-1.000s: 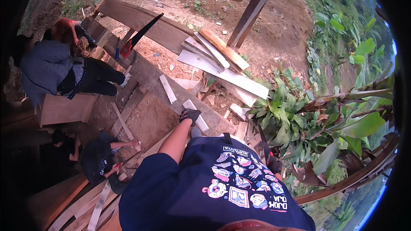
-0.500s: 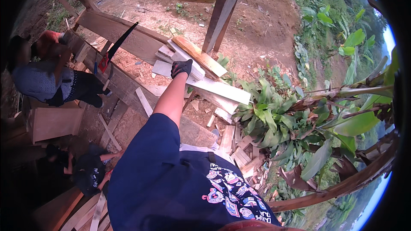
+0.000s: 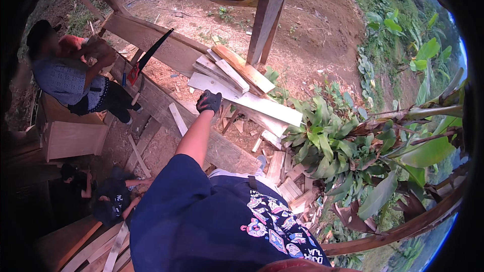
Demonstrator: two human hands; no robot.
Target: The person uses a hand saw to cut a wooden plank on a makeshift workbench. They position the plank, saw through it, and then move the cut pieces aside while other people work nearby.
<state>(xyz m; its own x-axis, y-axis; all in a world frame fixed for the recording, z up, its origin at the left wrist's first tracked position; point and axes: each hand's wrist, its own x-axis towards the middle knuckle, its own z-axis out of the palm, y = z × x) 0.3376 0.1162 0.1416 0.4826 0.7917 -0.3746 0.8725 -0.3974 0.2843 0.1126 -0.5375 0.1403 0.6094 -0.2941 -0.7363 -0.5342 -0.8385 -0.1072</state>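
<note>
Planks (image 3: 237, 78) are lying in a loose pile on the dirt at the foot of a post (image 3: 267, 15), and the left hand (image 3: 208, 102), in a dark glove, is reaching just short of the pile's near edge, over a pale board (image 3: 262, 105). The glove is facing away, so I cannot tell whether its fingers are apart or together, or whether they are touching wood. The right hand is hiding somewhere out of view, below the blue shirt (image 3: 201, 221) filling the lower edge. Compared with half a second ago, the arm is stretching a little lower in the view and the pile is sitting nearer the middle. A person (image 3: 70, 78) at left is bending beside a saw (image 3: 148, 55).
</note>
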